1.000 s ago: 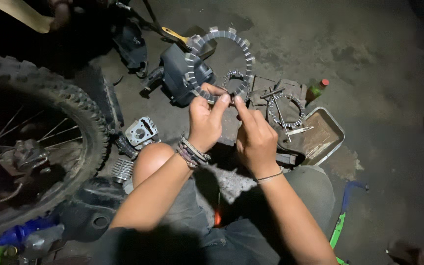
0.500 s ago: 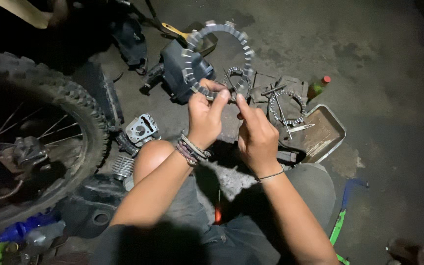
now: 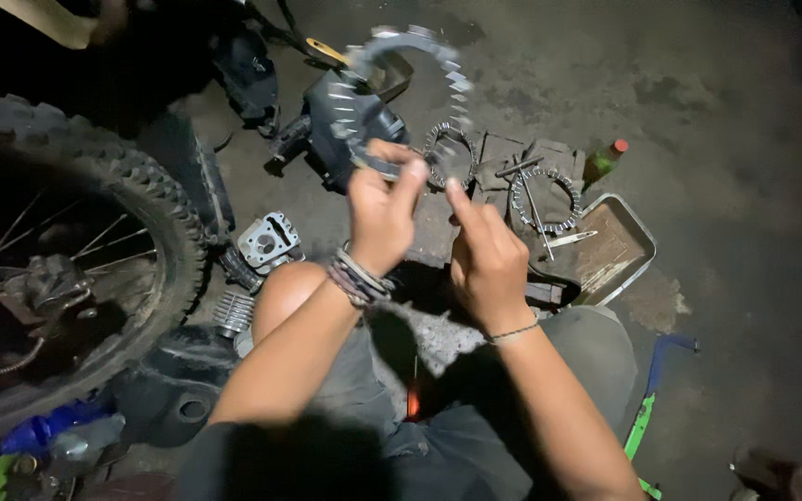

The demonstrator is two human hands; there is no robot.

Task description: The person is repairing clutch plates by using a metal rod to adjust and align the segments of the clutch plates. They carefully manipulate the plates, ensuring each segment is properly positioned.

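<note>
My left hand (image 3: 381, 211) pinches the lower rim of a large toothed metal ring (image 3: 406, 93) and holds it raised and upright above the floor. My right hand (image 3: 483, 250) is just to its right, index finger stretched up toward a smaller toothed ring (image 3: 447, 153) that sits behind the fingertip; whether it touches the ring is unclear. A dark engine casing (image 3: 345, 125) lies on the floor behind the large ring. I sit with my knees up, a beaded bracelet on my left wrist.
A knobby motorcycle wheel (image 3: 58, 250) fills the left side. A cylinder head (image 3: 269, 241) lies beside my left knee. A third toothed ring (image 3: 545, 199) and a rod rest by a metal tray (image 3: 610, 255). A green bottle (image 3: 602, 162) stands behind it.
My left hand has lifted the large toothed ring higher and tipped it upright. My right hand has let go of the part it was touching, and its index finger now points up.
</note>
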